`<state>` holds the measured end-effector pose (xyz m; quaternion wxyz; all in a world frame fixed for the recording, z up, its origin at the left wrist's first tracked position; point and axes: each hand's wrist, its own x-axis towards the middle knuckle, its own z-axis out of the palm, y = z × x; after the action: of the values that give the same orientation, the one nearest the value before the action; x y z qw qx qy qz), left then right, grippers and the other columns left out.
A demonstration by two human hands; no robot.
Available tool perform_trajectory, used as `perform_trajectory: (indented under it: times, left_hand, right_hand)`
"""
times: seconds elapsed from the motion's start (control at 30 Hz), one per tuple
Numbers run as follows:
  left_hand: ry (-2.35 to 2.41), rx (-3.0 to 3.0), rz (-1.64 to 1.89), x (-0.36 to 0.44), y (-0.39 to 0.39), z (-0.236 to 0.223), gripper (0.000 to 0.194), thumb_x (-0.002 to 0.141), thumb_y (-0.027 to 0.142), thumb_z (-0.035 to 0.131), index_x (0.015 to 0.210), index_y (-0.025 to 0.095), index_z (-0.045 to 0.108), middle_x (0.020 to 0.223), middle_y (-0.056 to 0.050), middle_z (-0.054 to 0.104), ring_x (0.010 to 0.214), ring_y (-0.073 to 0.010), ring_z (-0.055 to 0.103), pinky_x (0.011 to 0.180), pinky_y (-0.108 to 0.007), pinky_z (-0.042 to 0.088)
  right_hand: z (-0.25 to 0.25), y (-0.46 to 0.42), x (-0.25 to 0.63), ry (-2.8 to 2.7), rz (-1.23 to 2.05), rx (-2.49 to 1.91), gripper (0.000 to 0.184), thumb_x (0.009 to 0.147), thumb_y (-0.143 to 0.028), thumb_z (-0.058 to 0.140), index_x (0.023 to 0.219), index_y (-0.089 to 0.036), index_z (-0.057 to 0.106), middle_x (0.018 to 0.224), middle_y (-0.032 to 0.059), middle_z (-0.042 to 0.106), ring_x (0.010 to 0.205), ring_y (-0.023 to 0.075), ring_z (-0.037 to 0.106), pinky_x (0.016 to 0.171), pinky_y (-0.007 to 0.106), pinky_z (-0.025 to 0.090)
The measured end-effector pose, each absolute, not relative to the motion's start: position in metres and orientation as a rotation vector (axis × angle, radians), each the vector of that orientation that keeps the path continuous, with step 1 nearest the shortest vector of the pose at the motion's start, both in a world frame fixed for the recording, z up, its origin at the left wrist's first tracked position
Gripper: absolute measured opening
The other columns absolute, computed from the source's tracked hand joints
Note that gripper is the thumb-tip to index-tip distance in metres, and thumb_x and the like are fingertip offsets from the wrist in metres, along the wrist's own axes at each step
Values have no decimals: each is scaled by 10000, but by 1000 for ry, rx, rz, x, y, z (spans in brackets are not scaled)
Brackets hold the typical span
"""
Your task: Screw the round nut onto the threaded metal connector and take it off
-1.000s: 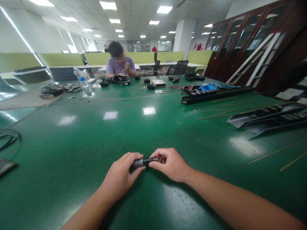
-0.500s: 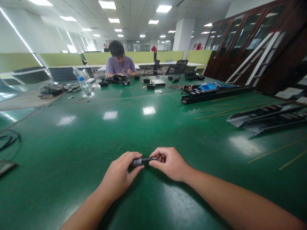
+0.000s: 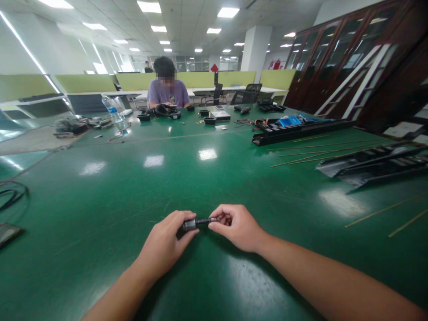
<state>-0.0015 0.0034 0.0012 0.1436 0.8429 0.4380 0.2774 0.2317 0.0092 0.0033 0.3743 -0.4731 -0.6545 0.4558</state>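
Note:
Between my hands, just over the green table, is a small part: a grey-and-black cylinder with a thin dark shaft pointing right. My left hand is closed round the cylinder, thumb below and fingers above. The shaft's far end sits in the pinched thumb and fingertips of my right hand. Its tip is hidden by those fingers. What kind of part it is, I cannot tell.
Black metal channels and thin brass-coloured rods lie on the table at the right. A water bottle and black cables are on the left. Across the table sits a person behind small black boxes.
My left hand has shifted slightly left with the cylinder, so a little more room shows between the cylinder and my right fingertips. The person opposite has lowered a hand.

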Motion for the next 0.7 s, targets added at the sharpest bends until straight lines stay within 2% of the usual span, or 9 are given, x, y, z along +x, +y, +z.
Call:
perform_trajectory:
  times: [0.7]
  left_hand:
    - [1273,2457,815,-7,7,2,269,910,310,635,1163,276,550,1119,-8,657,1030,-174,634,913,-319,516]
  right_hand:
    - [7,10,233,-1668,1152,-1229,130,768,-227,701,853,-129,716,646,0,609,574,114,512,539,229,396]
